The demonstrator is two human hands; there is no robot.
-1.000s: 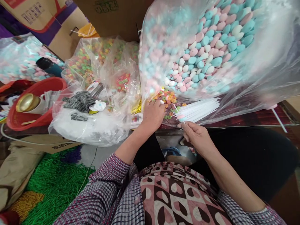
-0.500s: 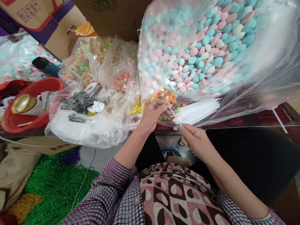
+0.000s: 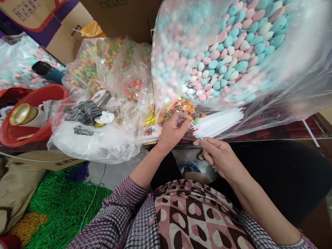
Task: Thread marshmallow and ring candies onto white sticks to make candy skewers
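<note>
My right hand (image 3: pixel 217 155) is closed, pinching a thin white stick just below a pink and blue marshmallow (image 3: pixel 198 133) threaded on it. My left hand (image 3: pixel 174 130) pinches an orange ring candy (image 3: pixel 188 118) between thumb and fingertips, close to the stick's upper end. Whether the ring touches the stick I cannot tell. Loose ring candies (image 3: pixel 183 105) in orange, green and red lie just beyond my left hand. To the right of them a bundle of white sticks (image 3: pixel 220 121) is spread on the table, beside a green candy (image 3: pixel 196 121).
A big clear bag of pink, blue and white marshmallows (image 3: pixel 223 69) fills the back right. Bags of ring candies (image 3: pixel 103 62) stand at left, with a plastic bag (image 3: pixel 95 145) holding a grey glove in front. A red basin (image 3: pixel 55 91) contains a gold bowl (image 3: pixel 23 114). Green strands (image 3: pixel 64 204) cover the floor.
My left hand has shifted slightly right and down, bringing the orange ring nearer the stick's end. The marshmallow and stick moved a little right in my right hand.
</note>
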